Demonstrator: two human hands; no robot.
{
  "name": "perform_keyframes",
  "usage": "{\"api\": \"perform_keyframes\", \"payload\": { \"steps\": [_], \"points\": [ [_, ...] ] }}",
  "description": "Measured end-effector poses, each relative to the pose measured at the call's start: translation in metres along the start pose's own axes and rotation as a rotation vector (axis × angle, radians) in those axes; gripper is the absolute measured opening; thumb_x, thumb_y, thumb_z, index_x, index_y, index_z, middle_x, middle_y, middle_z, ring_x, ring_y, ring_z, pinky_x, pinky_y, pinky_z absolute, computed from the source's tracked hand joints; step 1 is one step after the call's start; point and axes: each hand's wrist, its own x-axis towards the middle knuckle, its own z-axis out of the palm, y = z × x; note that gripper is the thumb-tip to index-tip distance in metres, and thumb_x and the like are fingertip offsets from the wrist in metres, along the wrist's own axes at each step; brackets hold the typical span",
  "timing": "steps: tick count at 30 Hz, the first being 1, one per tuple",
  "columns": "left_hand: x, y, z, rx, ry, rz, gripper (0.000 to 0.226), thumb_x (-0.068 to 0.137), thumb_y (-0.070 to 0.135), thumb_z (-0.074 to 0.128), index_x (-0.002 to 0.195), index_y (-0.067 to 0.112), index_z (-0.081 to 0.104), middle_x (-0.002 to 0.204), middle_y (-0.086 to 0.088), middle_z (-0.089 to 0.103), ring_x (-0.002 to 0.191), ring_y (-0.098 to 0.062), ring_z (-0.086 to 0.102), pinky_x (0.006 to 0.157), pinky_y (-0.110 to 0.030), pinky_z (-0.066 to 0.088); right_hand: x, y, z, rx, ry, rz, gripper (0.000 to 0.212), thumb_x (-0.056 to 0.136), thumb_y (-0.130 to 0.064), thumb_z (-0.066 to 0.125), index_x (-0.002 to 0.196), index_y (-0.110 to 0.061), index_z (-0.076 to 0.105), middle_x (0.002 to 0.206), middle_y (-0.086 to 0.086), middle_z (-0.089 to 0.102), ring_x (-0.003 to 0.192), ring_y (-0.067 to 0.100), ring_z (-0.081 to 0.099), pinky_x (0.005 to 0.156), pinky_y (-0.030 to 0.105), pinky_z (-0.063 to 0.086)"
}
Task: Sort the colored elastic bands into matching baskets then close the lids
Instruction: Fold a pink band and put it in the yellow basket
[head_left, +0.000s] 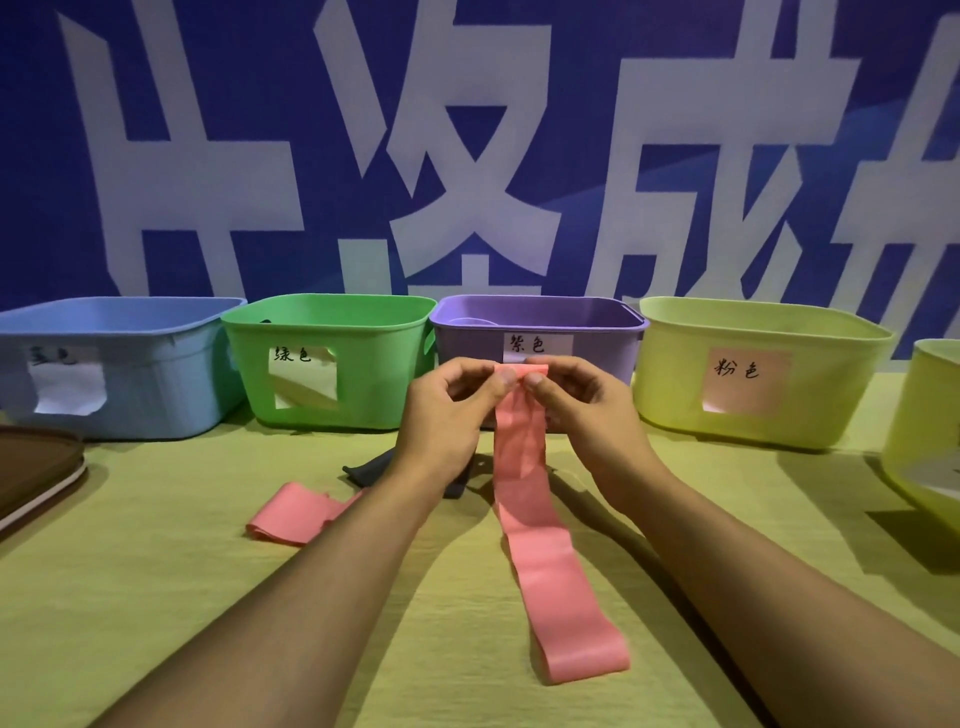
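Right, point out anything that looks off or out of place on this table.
The label on the blue basket is curled and half peeling, its writing barely readable, unlike the flat labels on the other baskets. A dark band lies crumpled on the tablecloth behind the left hand. Nothing looks spilled or broken.

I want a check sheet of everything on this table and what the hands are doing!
Surface: table under a yellow-green cloth.
Job's things: blue basket, green basket, purple basket and yellow basket in a row, all open, paper labels on their fronts. Held pink band hangs down to the cloth. Second pink band lies flat. Dark band lies partly behind the left wrist.
Clutter: brown lid at the left edge; another yellow bin at the right edge.
Hands: left hand and right hand pinch the held band's top.
Cables: nothing seen.
Surroundings: blue banner with white characters.
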Motion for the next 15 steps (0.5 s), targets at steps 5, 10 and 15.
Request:
{"api": "perform_keyframes", "payload": {
  "steps": [5,10,15],
  "points": [
    [-0.0022,0.0008,0.0005,-0.016,-0.001,0.010,0.011,0.092,0.015,0.075,0.103,0.015,0.076,0.099,0.001,0.079,0.095,-0.010,0.074,0.074,-0.020,0.057,-0.0029,-0.0038,0.0015,-0.036,0.016,0.057,0.031,0.095,-0.046,0.065,0.102,-0.020,0.080,0.091,0.003,0.079,0.090,0.020,0.075,0.077,0.034,0.063],
    [-0.0024,0.0003,0.0024,-0.026,-0.033,0.010,0.015,0.090,0.011,0.076,0.105,0.014,0.076,0.101,0.000,0.079,0.099,-0.013,0.074,0.082,-0.024,0.058,-0.0015,-0.0033,0.0010,-0.035,0.047,0.046,0.025,0.094,-0.039,0.070,0.089,-0.017,0.079,0.080,0.001,0.076,0.073,0.008,0.069,0.061,0.021,0.053],
    [-0.0033,0.0009,0.0008,-0.022,-0.056,-0.007,0.019,0.090,0.010,0.077,0.108,0.016,0.075,0.102,0.002,0.078,0.100,-0.011,0.073,0.083,-0.024,0.059,-0.0009,-0.0007,0.0002,-0.006,0.030,0.028,0.018,0.093,-0.032,0.072,0.100,-0.017,0.079,0.092,0.002,0.078,0.089,0.017,0.073,0.069,0.027,0.057]
  ]
}}
